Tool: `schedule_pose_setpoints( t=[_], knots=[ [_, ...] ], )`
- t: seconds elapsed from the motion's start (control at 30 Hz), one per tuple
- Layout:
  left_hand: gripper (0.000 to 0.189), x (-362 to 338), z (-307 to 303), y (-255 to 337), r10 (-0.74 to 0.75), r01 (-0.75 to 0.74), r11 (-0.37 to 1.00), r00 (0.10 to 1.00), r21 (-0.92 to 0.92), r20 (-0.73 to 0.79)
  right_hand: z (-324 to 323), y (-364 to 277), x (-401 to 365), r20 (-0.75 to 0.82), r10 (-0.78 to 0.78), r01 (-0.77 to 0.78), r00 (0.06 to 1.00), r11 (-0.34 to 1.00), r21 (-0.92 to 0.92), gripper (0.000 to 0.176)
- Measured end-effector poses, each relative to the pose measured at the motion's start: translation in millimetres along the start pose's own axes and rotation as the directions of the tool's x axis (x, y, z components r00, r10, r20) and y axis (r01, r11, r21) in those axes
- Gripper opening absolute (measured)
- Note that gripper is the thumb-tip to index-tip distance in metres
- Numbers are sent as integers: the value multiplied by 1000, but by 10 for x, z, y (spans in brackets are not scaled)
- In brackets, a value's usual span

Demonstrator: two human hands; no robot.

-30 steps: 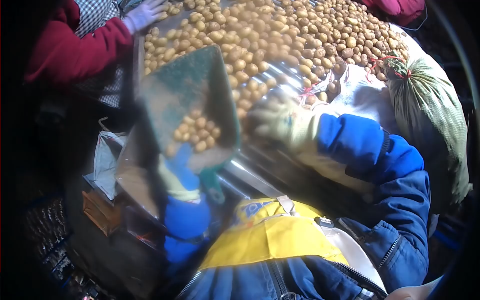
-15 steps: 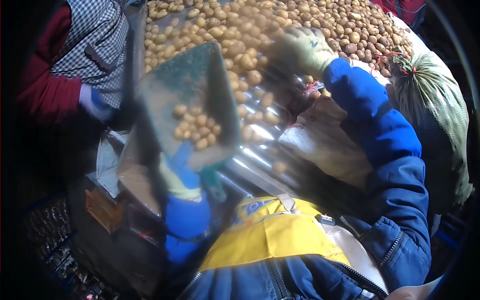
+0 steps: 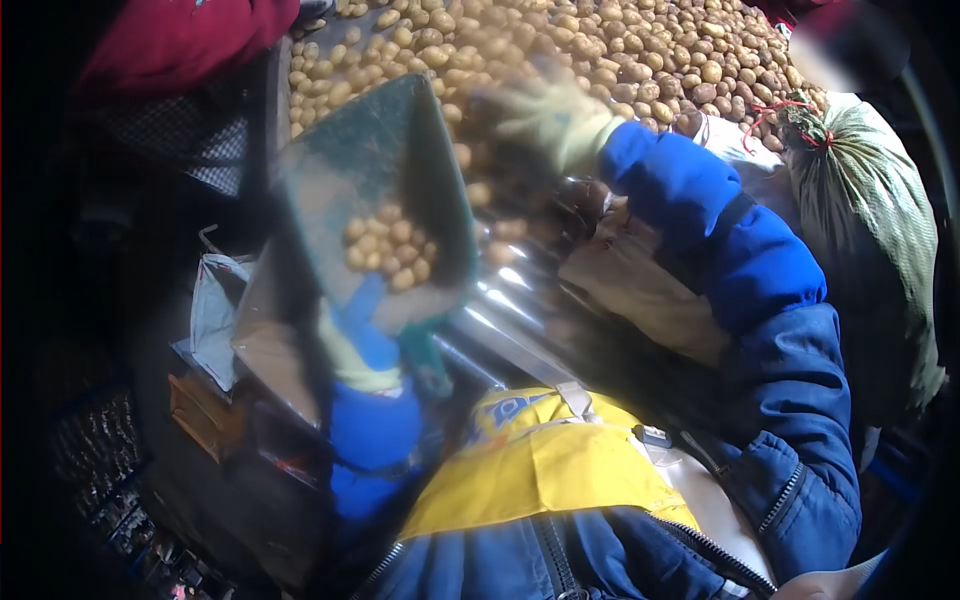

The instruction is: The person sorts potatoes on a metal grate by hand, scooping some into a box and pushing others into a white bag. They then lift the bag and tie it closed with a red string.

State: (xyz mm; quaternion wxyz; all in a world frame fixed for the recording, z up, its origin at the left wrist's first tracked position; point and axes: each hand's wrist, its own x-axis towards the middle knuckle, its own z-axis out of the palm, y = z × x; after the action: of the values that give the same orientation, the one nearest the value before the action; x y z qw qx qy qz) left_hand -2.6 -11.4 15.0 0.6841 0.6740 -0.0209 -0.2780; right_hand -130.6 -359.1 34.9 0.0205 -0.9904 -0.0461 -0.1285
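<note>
In a blue and pale yellow glove, my left hand (image 3: 362, 335) grips the near end of a green scoop (image 3: 345, 155), its thumb reaching over the rim. Several small potatoes (image 3: 390, 245) lie inside the scoop. My right hand (image 3: 555, 120), in a pale yellow glove and blurred by motion, is over the near part of the potato pile (image 3: 640, 50), right of the scoop. Its fingers are smeared, so whether they hold anything is unclear. A few loose potatoes (image 3: 505, 240) lie on the shiny metal surface (image 3: 510, 310) between scoop and sacks.
A full, tied pale green sack (image 3: 865, 210) stands at the right, beside a whitish sack (image 3: 640, 280). A co-worker's red sleeve (image 3: 200, 40) reaches in at the upper left. Below it are a pale bag (image 3: 215, 310) and an orange-brown box (image 3: 205, 415).
My right hand has moved left towards the scoop, and fewer potatoes lie on the metal near it. The co-worker's red sleeve has moved up and across. My left hand keeps hold of the scoop.
</note>
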Motion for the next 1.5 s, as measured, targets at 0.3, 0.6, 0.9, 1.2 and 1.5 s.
schedule_pose_setpoints(
  t=[0.3, 0.6, 0.9, 1.2, 1.5],
  knots=[
    [50, -89, -82, 135, -17, 16, 999, 1000, -34, -11, -232, 592, -169, 89, 659, -652, 747, 752, -101, 49],
    [54, -116, -249, 273, -77, 65, 991, 992, -119, -99, 297, -357, 53, 210, 546, -564, 811, 825, 32, 81],
    [47, -80, -292, 156, -97, 70, 968, 990, -239, -104, 9, -1401, -205, 290, 106, -155, 951, 976, 154, 68],
    [58, -112, -238, 206, -187, 146, 965, 966, -220, -178, -755, -581, -274, 193, 300, -357, 934, 797, 487, 21],
    [46, -32, -381, 79, -91, 63, 973, 989, -222, -120, -194, 756, -704, 117, 895, -842, 430, 444, -305, 69]
  ],
)
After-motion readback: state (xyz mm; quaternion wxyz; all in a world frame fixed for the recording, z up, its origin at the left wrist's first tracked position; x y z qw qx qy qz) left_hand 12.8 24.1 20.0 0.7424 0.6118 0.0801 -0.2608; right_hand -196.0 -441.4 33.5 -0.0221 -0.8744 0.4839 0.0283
